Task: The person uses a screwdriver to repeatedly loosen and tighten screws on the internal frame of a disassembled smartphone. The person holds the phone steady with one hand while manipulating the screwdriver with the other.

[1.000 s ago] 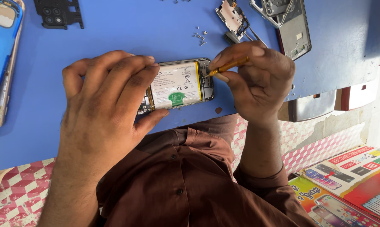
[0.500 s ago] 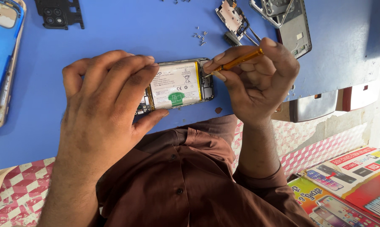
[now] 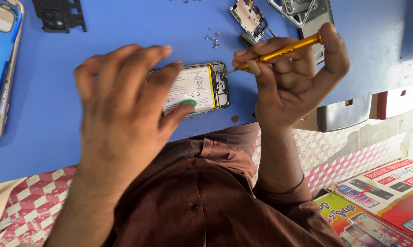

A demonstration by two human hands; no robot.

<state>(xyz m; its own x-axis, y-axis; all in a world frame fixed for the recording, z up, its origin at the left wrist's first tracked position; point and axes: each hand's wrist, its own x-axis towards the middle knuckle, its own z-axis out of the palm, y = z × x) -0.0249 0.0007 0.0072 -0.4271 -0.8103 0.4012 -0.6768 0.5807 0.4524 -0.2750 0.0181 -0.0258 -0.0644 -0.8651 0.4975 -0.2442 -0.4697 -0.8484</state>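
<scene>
Blue worktop (image 3: 55, 114) is bearing the opened phone (image 3: 202, 87); my left hand (image 3: 124, 114) is pinning it, fingers spread, while my right hand (image 3: 293, 77), gripping the yellow screwdriver (image 3: 284, 49), has lifted its tip clear, freeing that screw spot.

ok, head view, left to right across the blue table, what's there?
Blue phone shell → black camera bracket → left hand → opened phone → right hand holding the yellow screwdriver.
</scene>
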